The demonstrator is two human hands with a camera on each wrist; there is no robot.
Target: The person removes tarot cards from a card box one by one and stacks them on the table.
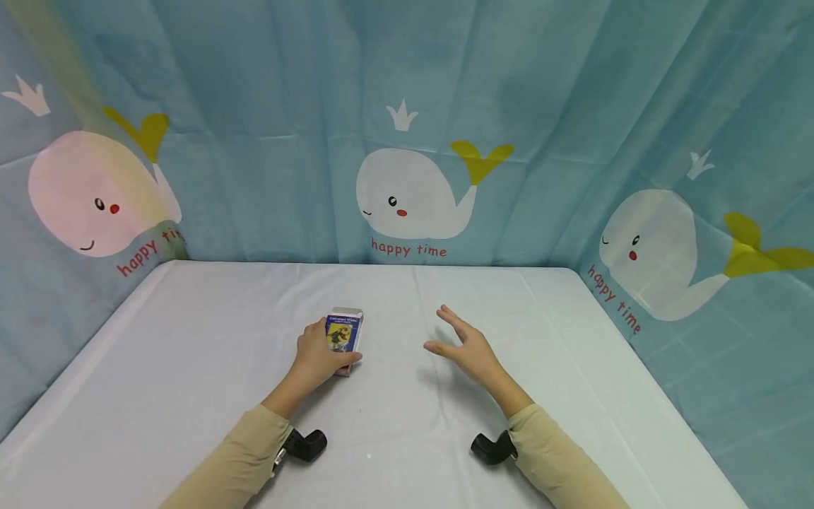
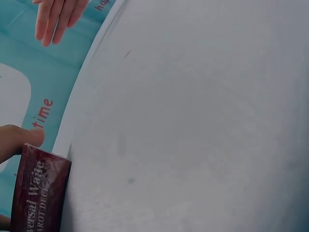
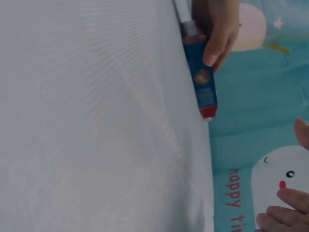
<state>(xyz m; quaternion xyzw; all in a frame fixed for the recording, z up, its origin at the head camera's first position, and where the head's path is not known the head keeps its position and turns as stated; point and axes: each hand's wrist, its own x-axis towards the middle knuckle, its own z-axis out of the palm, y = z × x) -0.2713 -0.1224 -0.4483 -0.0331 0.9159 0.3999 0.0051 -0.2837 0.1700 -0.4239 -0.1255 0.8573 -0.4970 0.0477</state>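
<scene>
A tarot deck box (image 1: 343, 334) stands on the white table, its blue and yellow printed face toward the head camera. My left hand (image 1: 316, 357) grips it from the left, thumb across the near side and fingers along the far left edge. In the left wrist view, the dark red side of the box (image 2: 41, 193) shows the words "Tarot Deck", with the thumb (image 2: 19, 140) at its corner. A pale edge sticks out at the box's far end. My right hand (image 1: 469, 352) hovers over the table to the right of the box, fingers spread and holding nothing.
A white cloth (image 1: 407, 438) covers the table. Blue curtains (image 1: 273, 141) printed with whales hang along the back and both sides. Black wrist cameras (image 1: 307, 445) sit at both tan sleeves (image 1: 559, 456).
</scene>
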